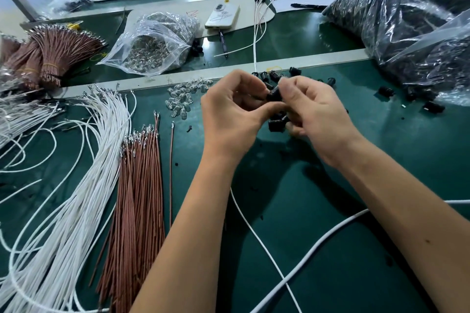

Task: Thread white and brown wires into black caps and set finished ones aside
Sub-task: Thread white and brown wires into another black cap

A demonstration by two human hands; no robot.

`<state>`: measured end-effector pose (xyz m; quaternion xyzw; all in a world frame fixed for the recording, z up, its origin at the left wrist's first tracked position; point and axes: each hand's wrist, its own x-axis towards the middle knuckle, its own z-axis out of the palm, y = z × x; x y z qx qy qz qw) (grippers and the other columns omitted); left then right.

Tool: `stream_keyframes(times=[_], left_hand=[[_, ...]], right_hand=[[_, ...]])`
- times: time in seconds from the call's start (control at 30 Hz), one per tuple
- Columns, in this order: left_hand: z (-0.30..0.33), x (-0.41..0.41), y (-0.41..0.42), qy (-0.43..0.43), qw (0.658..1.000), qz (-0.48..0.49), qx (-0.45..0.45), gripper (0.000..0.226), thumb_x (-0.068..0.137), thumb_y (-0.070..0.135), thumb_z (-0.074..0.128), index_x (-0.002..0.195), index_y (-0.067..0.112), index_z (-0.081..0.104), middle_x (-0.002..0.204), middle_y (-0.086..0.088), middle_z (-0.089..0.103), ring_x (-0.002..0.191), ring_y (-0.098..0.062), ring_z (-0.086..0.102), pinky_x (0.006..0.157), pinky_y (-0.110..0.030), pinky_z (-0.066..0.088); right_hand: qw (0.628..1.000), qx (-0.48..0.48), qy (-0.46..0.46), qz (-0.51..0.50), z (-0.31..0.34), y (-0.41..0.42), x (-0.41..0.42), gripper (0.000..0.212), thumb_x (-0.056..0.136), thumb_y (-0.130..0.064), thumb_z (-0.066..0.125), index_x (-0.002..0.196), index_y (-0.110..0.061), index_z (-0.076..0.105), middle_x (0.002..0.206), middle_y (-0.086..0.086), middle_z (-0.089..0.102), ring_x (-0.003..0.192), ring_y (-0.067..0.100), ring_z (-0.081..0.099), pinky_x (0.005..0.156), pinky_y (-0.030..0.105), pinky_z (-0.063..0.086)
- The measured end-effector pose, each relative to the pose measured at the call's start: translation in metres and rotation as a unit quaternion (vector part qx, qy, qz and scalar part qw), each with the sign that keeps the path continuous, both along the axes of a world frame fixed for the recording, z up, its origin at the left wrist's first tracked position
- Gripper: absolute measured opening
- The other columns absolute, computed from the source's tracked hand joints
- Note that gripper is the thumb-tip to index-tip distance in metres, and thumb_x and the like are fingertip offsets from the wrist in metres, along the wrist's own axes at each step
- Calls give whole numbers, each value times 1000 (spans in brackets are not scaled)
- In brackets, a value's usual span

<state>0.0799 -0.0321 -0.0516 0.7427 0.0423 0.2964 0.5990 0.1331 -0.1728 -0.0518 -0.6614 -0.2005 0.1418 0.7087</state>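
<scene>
Both hands meet over the green mat at mid-table. My right hand (312, 112) pinches a black cap (274, 94) at its fingertips and keeps more black caps (276, 124) curled in its palm. My left hand (229, 112) curls beside it, thumb touching the cap; a thin white wire (254, 231) trails down from under the hands. A fan of white wires (84, 173) and a bundle of brown wires (142, 185) lie at the left. Finished caps with wires (259, 15) lie at the back.
Loose black caps (295, 72) and small clear bulbs (183, 99) are scattered behind the hands. A clear bag of bulbs (152, 43), tied brown wire bundles (53, 53), a phone (222, 15) and large bags of black parts (412, 23) ring the work area. A thick white cable (318, 249) crosses front right.
</scene>
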Motion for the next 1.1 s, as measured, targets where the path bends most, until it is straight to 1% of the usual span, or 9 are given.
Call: stream_keyframes(times=[0.07,0.17,0.33,0.47,0.57,0.8,0.9,1.0,1.1], left_hand=[[3,-1,-2,15,1000,-16,10,37,64,3,93,82,3,61,79,-12,70,62,-27,68,59,-38,57],[5,-4,1,51,995,-78,-25,41,64,6,94,87,5,60,82,-13,68,66,-20,63,65,-38,57],[7,-10,12,115,966,-178,-145,11,83,14,76,85,7,67,78,-11,69,68,-20,65,67,-26,53],[7,-10,11,132,964,-187,-134,13,93,5,66,81,7,69,75,-9,71,64,-17,63,64,-24,51],[8,-10,8,137,965,-178,-136,17,93,4,66,77,8,66,74,-10,70,62,-17,62,63,-25,49],[4,-8,3,129,966,-186,-122,17,94,8,67,77,7,65,72,-9,67,65,-19,60,66,-27,51],[2,-6,4,119,963,-206,-128,22,95,5,63,74,10,62,65,-3,62,59,-12,55,60,-20,46],[0,-5,3,101,963,-218,-125,20,95,0,60,76,7,60,65,-2,56,60,-11,50,61,-21,42],[0,-5,2,89,962,-232,-112,13,91,4,60,78,3,59,67,-4,53,61,-10,48,62,-19,42]], right_hand=[[999,-20,-27,-8,1,1,-2,24,106,-20,58,83,-17,60,60,-6,51,49,9,33,44,23,29],[999,36,25,-3,5,-3,-1,27,107,-17,54,81,-15,57,57,-7,50,51,9,35,45,20,31],[997,63,41,2,9,-7,1,29,109,-18,51,80,-15,55,57,-10,36,52,7,27,45,19,32],[998,60,36,8,10,-7,1,29,109,-19,51,81,-14,55,62,-5,32,54,10,24,47,20,28],[999,30,20,17,8,-5,0,32,111,-26,47,87,-5,51,59,-8,30,53,11,22,49,27,21],[999,-30,-6,38,9,-7,-1,39,113,-27,40,93,5,51,55,-12,32,46,4,30,45,22,24],[999,-12,18,38,9,-4,-4,33,114,-26,37,89,-6,49,55,-12,30,48,4,26,44,20,24],[998,21,47,41,9,-2,-6,36,114,-24,36,80,-15,44,55,-11,28,49,6,21,44,22,21],[996,39,67,49,8,-2,-6,35,114,-24,37,82,-11,46,58,-7,27,54,9,17,44,22,20]])
